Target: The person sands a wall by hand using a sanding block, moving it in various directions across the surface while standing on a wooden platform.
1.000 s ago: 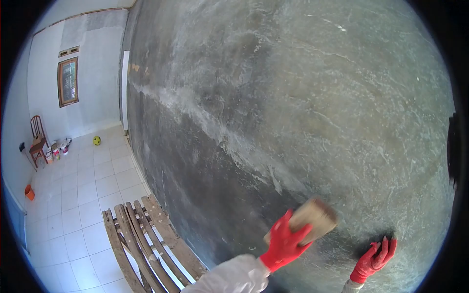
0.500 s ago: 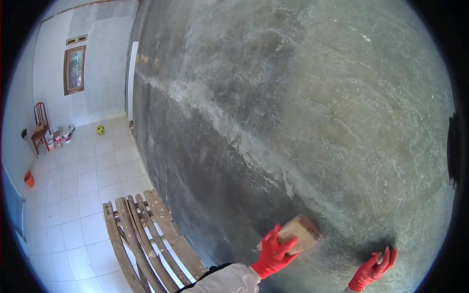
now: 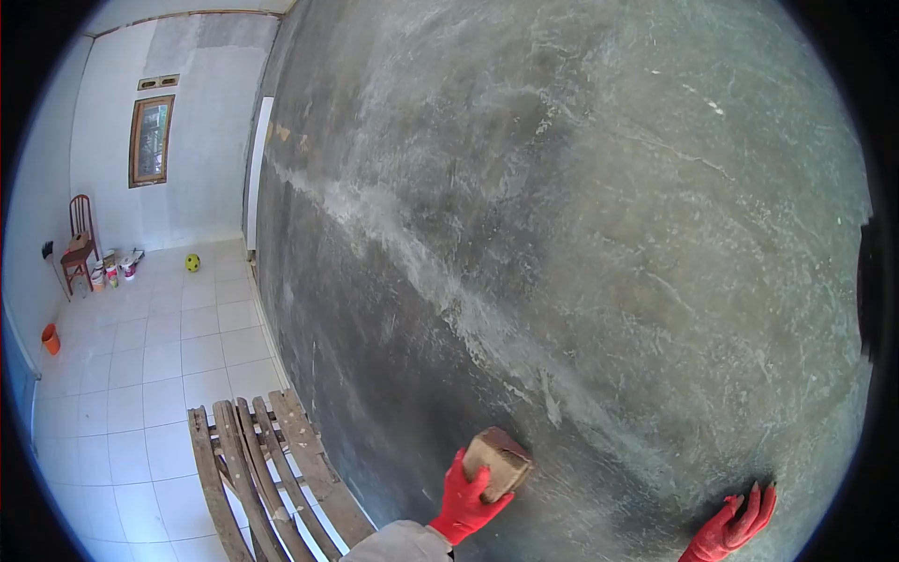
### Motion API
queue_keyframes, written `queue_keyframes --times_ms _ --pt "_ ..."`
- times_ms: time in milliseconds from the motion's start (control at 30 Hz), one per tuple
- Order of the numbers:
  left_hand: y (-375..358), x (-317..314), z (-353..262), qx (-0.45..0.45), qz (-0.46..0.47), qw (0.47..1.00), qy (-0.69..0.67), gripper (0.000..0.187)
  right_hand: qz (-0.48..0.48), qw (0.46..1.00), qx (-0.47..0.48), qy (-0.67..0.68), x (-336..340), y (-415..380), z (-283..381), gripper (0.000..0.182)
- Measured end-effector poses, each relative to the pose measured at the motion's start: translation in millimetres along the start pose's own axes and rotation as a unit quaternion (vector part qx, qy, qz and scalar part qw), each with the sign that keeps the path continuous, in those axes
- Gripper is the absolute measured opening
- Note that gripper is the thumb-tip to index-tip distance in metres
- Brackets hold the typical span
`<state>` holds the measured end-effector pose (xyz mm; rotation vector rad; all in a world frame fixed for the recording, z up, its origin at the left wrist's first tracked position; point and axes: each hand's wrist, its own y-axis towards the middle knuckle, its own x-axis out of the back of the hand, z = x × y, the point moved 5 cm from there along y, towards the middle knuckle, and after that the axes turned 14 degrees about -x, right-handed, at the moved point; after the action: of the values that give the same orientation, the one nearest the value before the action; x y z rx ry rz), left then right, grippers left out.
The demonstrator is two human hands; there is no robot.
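Block [image 3: 503,462] in left hand [image 3: 471,503] nearer slatted bench [image 3: 314,464]

1. Illumination: even, cool light; daylight shows through the window [image 3: 151,140], far above and to the left of the left hand [image 3: 471,498].
2. Brightest region: the tiled floor [image 3: 173,506], left of the left hand, with a bluish-white sheen.
3. Darker region: the grey wall [image 3: 562,281], dim just above the left hand, paler above the right hand [image 3: 735,529].
4. Shadow: a soft, dark patch on the wall beside the right hand's fingertips.
5. Distortion: wide-angle bowing of the wooden slats [image 3: 304,440], left of the left hand; black, blue-fringed border beyond both hands.
6. Focus: the distant chair [image 3: 81,239], upper left of the hands, lacks fine detail.
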<state>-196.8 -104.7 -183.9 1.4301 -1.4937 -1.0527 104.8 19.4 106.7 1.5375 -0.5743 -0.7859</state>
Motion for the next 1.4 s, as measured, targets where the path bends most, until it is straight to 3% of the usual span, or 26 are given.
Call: queue_keyframes --times_ms 100,133,267,367,467,600,700,733,800,867,933,1067,1133,1200,1267,1333,1400 --pt "56 9 -14 -0.066 -0.024 0.996 0.059 0.092 -0.003 1.0 0.017 0.003 -3 1 2 0.026" --pt "99 12 -25 -0.089 -0.061 0.993 0.05 0.087 -0.005 1.0 0.017 0.002 -3 0 2 0.027" --pt "260 28 -57 -0.132 -0.039 0.988 0.068 0.085 -0.002 1.0 0.009 -0.006 -3 1 5 0.028" --pt "287 32 -44 -0.114 -0.045 0.99 0.064 0.085 -0.01 1.0 0.011 -0.016 -3 2 6 0.028" --pt "220 30 -34 -0.13 0.001 0.988 0.088 0.091 -0.018 1.0 0.012 -0.02 -3 2 9 0.028" --pt "14 16 31 -0.059 0.036 0.997 0.043 0.092 -0.02 0.999 0.022 -0.025 -4 1 10 0.027" --pt "-34 24 44 -0.012 0.03 0.996 0.083 0.1 -0.027 0.999 0.02 -0.027 -6 1 11 0.026" --pt "-42 3 69 0.189 0.026 0.976 -0.107 0.096 -0.029 0.999 0.022 -0.028 -7 1 12 0.026" --pt "86 25 29 -0.112 -0.042 0.992 0.045 0.091 -0.018 0.999 0.024 -0.033 -5 1 13 0.027" --pt "178 38 7 -0.127 -0.034 0.986 0.104 0.083 -0.02 0.999 0.025 -0.031 -7 1 13 0.027" --pt "244 47 -1 -0.144 -0.017 0.983 0.115 0.092 -0.025 0.999 0.025 -0.036 -7 1 14 0.028" --pt "238 51 17 -0.126 0.003 0.983 0.131 0.096 -0.03 0.998 0.033 -0.038 -11 -1 12 0.028" --pt "171 48 41 -0.11 -0.01 0.987 0.113 0.089 -0.038 0.998 0.024 -0.039 -10 -1 12 0.028" --pt "86 41 61 -0.066 -0.008 0.991 0.113 0.095 -0.039 0.998 0.033 -0.046 -10 -1 12 0.028" --pt "58 45 53 -0.047 0.007 0.99 0.129 0.097 -0.042 0.997 0.04 -0.048 -10 -3 15 0.028" --pt "59 37 56 -0.049 -0.007 0.991 0.127 0.093 -0.037 0.997 0.041 -0.057 -10 -3 14 0.028" --pt "131 42 45 -0.101 -0.032 0.991 0.083 0.086 -0.035 0.997 0.045 -0.05 -9 0 15 0.028"
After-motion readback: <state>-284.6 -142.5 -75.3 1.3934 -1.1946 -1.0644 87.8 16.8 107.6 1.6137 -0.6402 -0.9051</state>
